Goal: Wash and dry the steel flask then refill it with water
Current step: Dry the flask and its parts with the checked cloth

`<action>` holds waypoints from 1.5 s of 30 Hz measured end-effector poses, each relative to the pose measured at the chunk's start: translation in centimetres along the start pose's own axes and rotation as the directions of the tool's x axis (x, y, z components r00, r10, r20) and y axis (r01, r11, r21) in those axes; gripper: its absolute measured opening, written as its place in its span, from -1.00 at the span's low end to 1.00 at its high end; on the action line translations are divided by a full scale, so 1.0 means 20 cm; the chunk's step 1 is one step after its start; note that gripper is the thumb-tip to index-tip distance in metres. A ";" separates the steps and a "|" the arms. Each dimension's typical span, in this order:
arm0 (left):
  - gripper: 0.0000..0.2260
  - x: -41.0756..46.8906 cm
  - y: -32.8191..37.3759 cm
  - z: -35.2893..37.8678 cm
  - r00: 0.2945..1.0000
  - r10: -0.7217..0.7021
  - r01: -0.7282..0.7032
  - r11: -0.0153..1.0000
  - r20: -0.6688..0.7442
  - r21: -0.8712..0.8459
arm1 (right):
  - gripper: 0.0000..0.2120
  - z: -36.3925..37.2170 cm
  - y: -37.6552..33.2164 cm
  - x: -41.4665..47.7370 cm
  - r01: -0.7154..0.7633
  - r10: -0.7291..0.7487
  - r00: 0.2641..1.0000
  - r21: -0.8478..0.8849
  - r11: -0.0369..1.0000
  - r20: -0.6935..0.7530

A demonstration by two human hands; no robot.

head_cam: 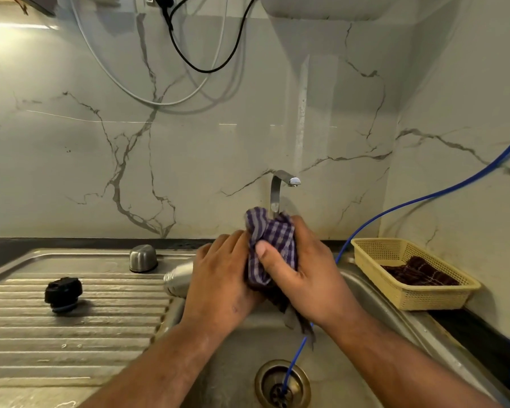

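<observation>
Stainless-steel sink set into a dark surface, seen from above, nearest first. A round brass-toned drain receives a thin blue tube that comes in from the right wall.

Above the basin, both hands meet. The left hand has its grip closed round the steel flask, fingers curled over the body. The right hand has its grip closed on a purple-and-white checked cloth, thumb pressed into the fabric, which wraps the flask's right-hand part.

The flask lies nearly level, with its long axis running left to right. Only the tapered left end shows, pointing over the ribbed steel drainboard. Whether that end is the mouth or the base cannot be told.

Judgement: drying is under way. The right hand sits over the covered end, so wiping the bare left end calls for sliding the cloth leftward along that axis, or turning the flask in the left hand.

On the drainboard stands a black screw stopper, well apart from the hands. Behind it sits a domed steel cap. To the right, a yellow perforated plastic basket holds a dark folded cloth. Farthest back are a bent steel tap and a veined marble wall.
</observation>
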State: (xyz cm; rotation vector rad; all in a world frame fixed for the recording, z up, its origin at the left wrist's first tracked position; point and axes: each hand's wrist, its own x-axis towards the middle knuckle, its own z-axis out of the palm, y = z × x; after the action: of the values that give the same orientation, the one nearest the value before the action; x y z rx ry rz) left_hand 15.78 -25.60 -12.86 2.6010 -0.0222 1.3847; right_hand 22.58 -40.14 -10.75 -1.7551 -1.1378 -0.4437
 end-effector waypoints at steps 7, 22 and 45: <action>-0.25 0.00 0.04 0.02 0.991 0.134 -0.134 0.982 0.007 0.134 | -0.55 -0.03 -0.01 0.02 -0.279 0.331 0.935 0.318 0.906 -0.124; -0.49 0.08 0.01 -0.11 0.671 -0.611 0.457 -0.105 0.420 -0.883 | -0.56 -0.14 0.05 0.09 -0.298 0.671 0.741 0.893 0.337 -0.005; -0.47 0.05 -0.01 -0.10 0.758 -0.548 0.356 -0.105 0.352 -0.929 | 0.10 0.00 0.13 -0.01 -0.203 0.143 0.807 0.041 0.978 0.573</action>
State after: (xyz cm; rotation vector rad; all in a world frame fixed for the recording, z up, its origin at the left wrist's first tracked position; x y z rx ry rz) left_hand 14.63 -25.00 -10.93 1.0458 -0.0180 0.7218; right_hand 24.74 -40.55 -12.26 -1.9379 -1.3578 0.2783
